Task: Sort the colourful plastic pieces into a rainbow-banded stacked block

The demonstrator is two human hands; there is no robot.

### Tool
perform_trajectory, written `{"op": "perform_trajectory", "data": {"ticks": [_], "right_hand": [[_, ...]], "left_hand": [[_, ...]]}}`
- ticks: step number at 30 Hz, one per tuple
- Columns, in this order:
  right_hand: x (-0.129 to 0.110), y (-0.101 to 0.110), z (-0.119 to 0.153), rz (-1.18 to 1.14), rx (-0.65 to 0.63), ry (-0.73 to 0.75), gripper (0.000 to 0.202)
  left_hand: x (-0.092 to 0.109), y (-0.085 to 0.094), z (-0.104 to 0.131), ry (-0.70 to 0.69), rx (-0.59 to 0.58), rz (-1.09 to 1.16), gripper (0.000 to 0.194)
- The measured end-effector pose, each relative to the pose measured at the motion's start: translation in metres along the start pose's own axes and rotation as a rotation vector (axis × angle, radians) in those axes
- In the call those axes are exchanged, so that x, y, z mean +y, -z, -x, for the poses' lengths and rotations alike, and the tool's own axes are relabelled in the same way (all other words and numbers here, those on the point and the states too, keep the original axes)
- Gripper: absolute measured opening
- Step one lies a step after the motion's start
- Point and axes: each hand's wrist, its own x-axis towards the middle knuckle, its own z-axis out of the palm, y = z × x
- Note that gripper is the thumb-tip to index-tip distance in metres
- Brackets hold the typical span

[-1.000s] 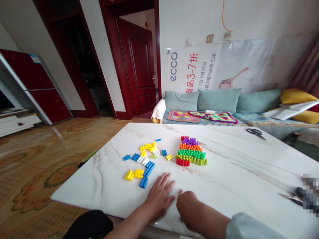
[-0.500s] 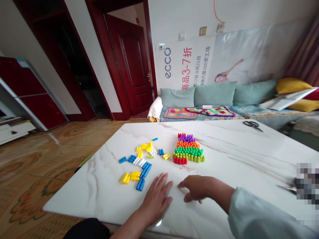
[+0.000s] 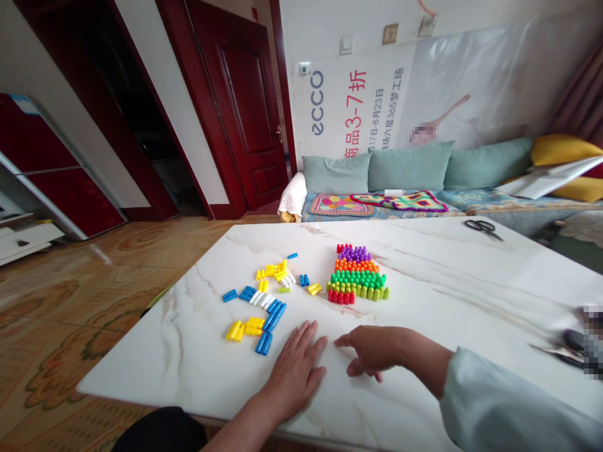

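Two bare hands at a white marbled table (image 3: 471,301) with small coloured plastic pieces. The left hand (image 3: 299,367) lay palm down near the table's near edge, its fingers extended and slightly spread, with nothing visibly gripped. The right hand (image 3: 374,351) was just to its right, index finger reaching left and thumb held apart from it, the other fingers partly curled; no piece showed between the fingertips, and whether they touched the tabletop could not be told.

The pieces formed two groups, both beyond the hands. On the right, upright pieces stood in close colour bands; from near to far these were a short red row (image 3: 342,297), an olive-green row (image 3: 377,293), then green pieces (image 3: 358,279), orange pieces (image 3: 357,266), purple pieces (image 3: 355,253) and a few far red pieces (image 3: 343,248). On the left, loose pieces lay on their sides: yellow pieces (image 3: 235,331), white pieces (image 3: 262,299) and blue pieces (image 3: 264,343), the nearest blue pair lying just left of the left hand's fingers. A pair of scissors (image 3: 483,229) lay at the far right.

The step in hand was judged a pause between handlings, with part of the pieces standing in bands and part lying loose. Any next grasp would call for a forward and leftward reach, then a light pinch on one loose piece, clear of the standing rows.
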Motion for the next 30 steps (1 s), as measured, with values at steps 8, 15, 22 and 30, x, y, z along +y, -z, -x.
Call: {"op": "perform_trajectory", "data": {"ticks": [8, 15, 22, 30], "right_hand": [[0.002, -0.001, -0.001, -0.013, -0.009, 0.007, 0.069], [-0.003, 0.0, 0.002, 0.044, -0.007, -0.018, 0.07], [-0.024, -0.003, 0.013, 0.199, -0.005, -0.095, 0.076], [-0.028, -0.017, 0.004, 0.229, -0.07, -0.053, 0.109]], "left_hand": [[0.002, 0.001, 0.0, 0.008, -0.006, 0.001, 0.058], [0.0, 0.001, 0.001, 0.005, 0.005, 0.048, 0.056], [-0.013, 0.011, -0.016, 0.291, 0.239, 0.695, 0.05], [-0.06, 0.045, -0.177, 0.533, 0.345, 0.827, 0.041]]}}
